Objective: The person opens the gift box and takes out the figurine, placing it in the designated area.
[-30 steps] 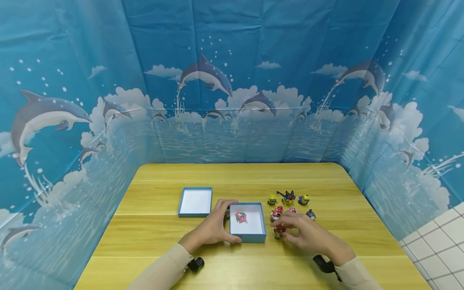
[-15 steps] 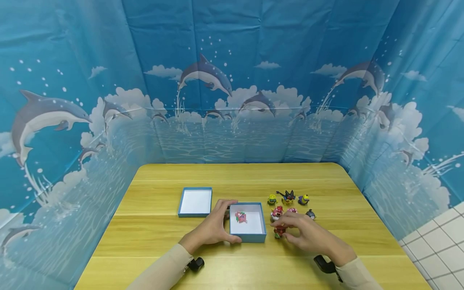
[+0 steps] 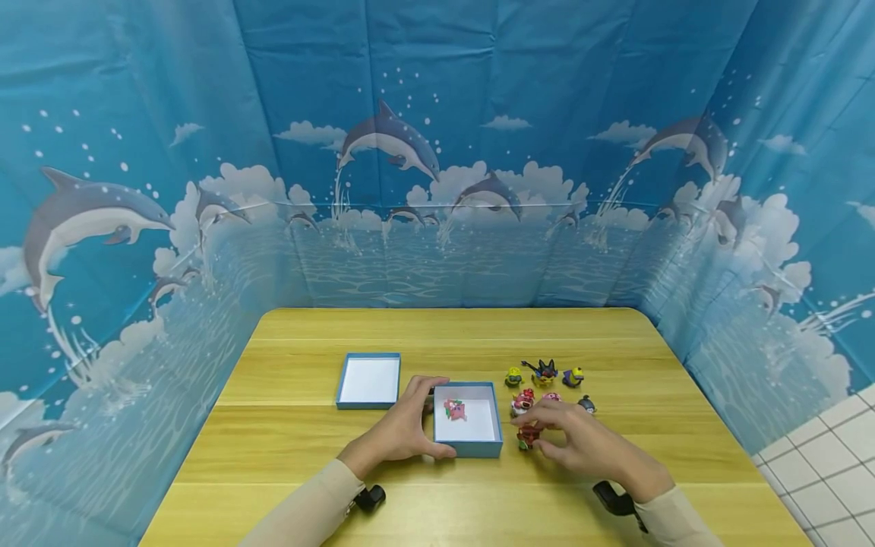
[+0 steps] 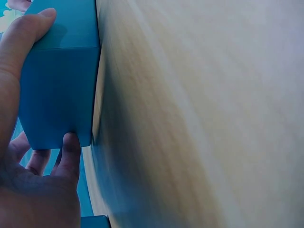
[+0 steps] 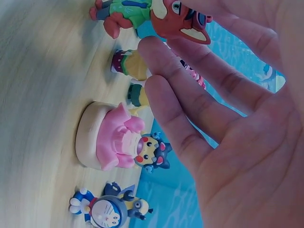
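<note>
My left hand (image 3: 403,427) grips the open blue box (image 3: 472,450) by its left side. In the left wrist view the thumb lies on one wall of the box and the fingers reach round the corner. Inside the box lies a small pink figurine (image 3: 456,411) with green on it. To the right of the box, my right hand (image 3: 574,442) holds a red fox figurine (image 5: 130,14) in a green shirt by its head, thumb and forefinger on either side. The right wrist view shows the other fingers extended past it.
A shallow blue lid (image 3: 369,380) with a white inside lies left of the box. Several figurines stand beyond my right hand, among them a black-eared one (image 3: 544,372), a pink one (image 5: 116,137) and a blue-and-white cat (image 5: 104,213). A dolphin-print curtain (image 3: 437,251) hangs behind the table.
</note>
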The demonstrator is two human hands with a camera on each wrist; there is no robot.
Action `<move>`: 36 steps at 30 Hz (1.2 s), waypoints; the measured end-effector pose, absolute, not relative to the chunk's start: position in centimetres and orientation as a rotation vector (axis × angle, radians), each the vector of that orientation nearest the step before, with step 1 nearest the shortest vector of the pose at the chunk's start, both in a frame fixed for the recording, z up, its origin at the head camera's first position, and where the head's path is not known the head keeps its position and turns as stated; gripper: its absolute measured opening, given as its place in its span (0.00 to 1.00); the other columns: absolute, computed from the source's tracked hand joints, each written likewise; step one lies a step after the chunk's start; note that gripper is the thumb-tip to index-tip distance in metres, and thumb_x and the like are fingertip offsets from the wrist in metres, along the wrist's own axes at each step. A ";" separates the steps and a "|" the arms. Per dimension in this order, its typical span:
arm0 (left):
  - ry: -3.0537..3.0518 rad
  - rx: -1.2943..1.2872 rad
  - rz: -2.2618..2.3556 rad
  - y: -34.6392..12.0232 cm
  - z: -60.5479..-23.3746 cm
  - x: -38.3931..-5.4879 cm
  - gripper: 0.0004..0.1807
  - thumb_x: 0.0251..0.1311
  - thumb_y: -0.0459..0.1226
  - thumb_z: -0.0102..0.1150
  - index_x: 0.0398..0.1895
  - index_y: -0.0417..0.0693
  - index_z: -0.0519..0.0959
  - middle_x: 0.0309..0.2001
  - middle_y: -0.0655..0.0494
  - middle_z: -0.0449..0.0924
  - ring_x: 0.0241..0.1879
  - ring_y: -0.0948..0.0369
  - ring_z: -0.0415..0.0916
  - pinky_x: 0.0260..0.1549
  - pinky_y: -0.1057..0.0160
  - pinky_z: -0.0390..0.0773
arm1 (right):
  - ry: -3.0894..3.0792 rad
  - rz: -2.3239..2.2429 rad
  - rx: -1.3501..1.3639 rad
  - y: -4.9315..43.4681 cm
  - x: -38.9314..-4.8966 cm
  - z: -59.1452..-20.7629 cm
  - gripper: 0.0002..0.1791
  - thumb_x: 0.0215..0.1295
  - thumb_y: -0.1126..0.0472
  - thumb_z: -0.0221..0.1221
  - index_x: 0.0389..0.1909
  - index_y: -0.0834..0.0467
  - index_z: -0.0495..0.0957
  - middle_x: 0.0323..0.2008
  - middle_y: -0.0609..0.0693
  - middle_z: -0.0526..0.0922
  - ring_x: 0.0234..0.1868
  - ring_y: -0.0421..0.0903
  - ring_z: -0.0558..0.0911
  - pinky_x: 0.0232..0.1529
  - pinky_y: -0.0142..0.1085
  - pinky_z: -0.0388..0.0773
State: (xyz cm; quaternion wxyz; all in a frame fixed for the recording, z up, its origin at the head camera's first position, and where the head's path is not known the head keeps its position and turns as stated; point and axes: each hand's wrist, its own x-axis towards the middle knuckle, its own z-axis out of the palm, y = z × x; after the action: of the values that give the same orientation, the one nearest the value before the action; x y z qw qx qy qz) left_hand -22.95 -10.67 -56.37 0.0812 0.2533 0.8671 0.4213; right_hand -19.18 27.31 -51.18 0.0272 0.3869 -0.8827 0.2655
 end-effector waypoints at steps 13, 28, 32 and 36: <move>2.592 0.756 1.253 -10.7 -56.3 -23.0 0.71 0.53 0.58 0.94 0.95 0.63 0.57 0.84 0.52 0.63 0.78 0.51 0.79 0.81 0.43 0.79 | -2.657 0.951 1.270 27.6 -19.4 -50.7 0.28 0.71 0.74 0.76 0.69 0.55 0.88 0.64 0.56 0.93 0.51 0.44 0.95 0.52 0.45 0.95; 2.585 0.762 1.261 -10.7 -56.3 -22.9 0.71 0.53 0.58 0.94 0.95 0.61 0.57 0.84 0.51 0.63 0.78 0.50 0.79 0.81 0.43 0.79 | -2.656 0.885 1.242 27.5 -19.2 -49.8 0.25 0.73 0.71 0.76 0.67 0.52 0.89 0.61 0.57 0.93 0.50 0.46 0.95 0.49 0.45 0.95; 2.588 0.764 1.259 -10.7 -56.3 -22.9 0.71 0.53 0.58 0.94 0.95 0.62 0.57 0.84 0.52 0.63 0.78 0.51 0.78 0.80 0.43 0.79 | -2.653 0.876 1.230 27.3 -19.2 -49.5 0.24 0.74 0.70 0.76 0.67 0.52 0.89 0.61 0.56 0.93 0.49 0.48 0.95 0.49 0.46 0.95; 2.592 0.765 1.258 -10.7 -56.4 -22.9 0.71 0.53 0.59 0.94 0.95 0.62 0.57 0.84 0.52 0.63 0.76 0.52 0.78 0.80 0.43 0.79 | -2.628 0.860 1.227 26.9 -19.3 -49.3 0.24 0.73 0.71 0.76 0.67 0.52 0.89 0.60 0.55 0.93 0.50 0.44 0.94 0.49 0.45 0.96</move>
State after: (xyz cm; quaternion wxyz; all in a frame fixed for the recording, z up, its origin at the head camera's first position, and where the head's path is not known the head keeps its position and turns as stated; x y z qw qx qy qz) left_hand -22.90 -10.69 -56.37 0.0800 0.2557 0.8667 0.4207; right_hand -19.28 26.92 -49.27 0.0581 0.4049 -0.8673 0.2839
